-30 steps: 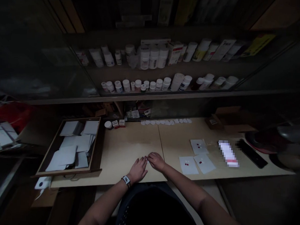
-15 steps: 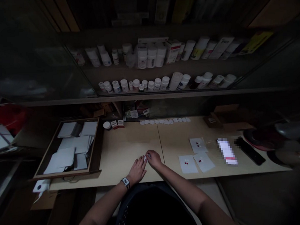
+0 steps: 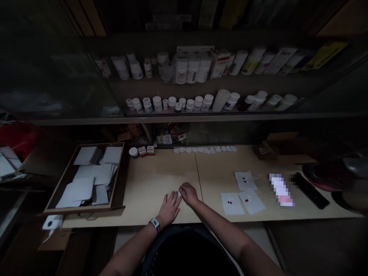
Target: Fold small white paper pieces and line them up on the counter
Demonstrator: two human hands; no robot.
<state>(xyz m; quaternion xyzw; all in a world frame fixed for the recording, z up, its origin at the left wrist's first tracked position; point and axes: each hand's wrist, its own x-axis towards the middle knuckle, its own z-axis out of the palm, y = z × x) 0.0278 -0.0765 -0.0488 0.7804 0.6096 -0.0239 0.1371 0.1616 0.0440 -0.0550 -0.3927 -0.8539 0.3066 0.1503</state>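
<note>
My left hand [image 3: 169,208] lies flat on the tan counter [image 3: 158,177], fingers stretched out, a watch on its wrist. My right hand [image 3: 189,193] sits just right of it with fingers curled, pinching a small white folded paper [image 3: 179,193] where the two hands meet. To the right lie three white paper squares, each with small red pills on it: one at the front left [image 3: 231,203], one beside it [image 3: 252,201], one behind them [image 3: 245,180].
An open wooden drawer [image 3: 89,177] full of white paper sheets stands at the left. A row of small folded packets [image 3: 204,149] lines the counter's back. Shelves behind glass hold several white medicine bottles [image 3: 192,70]. A black remote [image 3: 310,190] and a cardboard box [image 3: 277,147] are at the right.
Both hands have stayed together over the small paper; the right hand's fingers have curled in more tightly. The view has shifted slightly.
</note>
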